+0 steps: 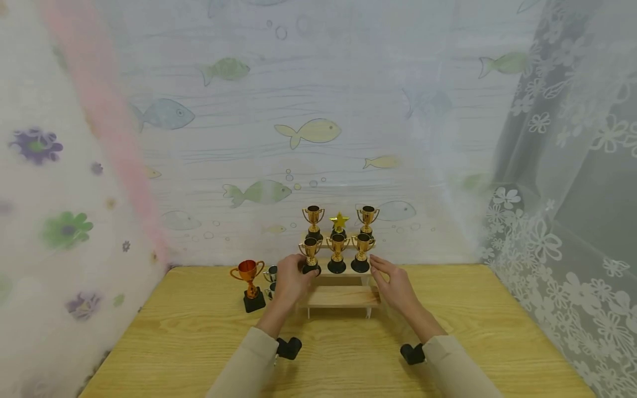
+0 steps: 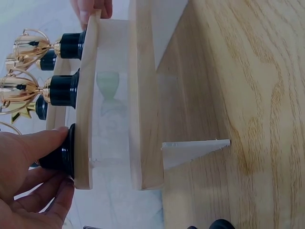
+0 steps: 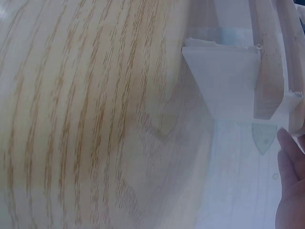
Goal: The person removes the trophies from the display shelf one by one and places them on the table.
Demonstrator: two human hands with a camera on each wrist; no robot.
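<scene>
My left hand point(image 1: 290, 281) is at the left end of the middle step of a small wooden tiered stand point(image 1: 343, 296). Its thumb and fingers pinch the black base point(image 2: 59, 155) of a gold trophy cup point(image 1: 311, 249). To the right on that step stand a second gold trophy point(image 1: 337, 250) and a third gold trophy point(image 1: 363, 249), both upright. At the step's right end is my right hand point(image 1: 398, 287), its fingers fairly straight against the stand's edge. Behind, the top step carries two gold cups and a gold star trophy point(image 1: 339, 221).
An orange-bronze trophy point(image 1: 252, 284) stands on the wood-grain table point(image 1: 343, 359), left of the stand. Silver cups point(image 1: 271, 273) beside it are partly hidden by my left hand. A fish-patterned curtain point(image 1: 318, 88) hangs close behind the stand.
</scene>
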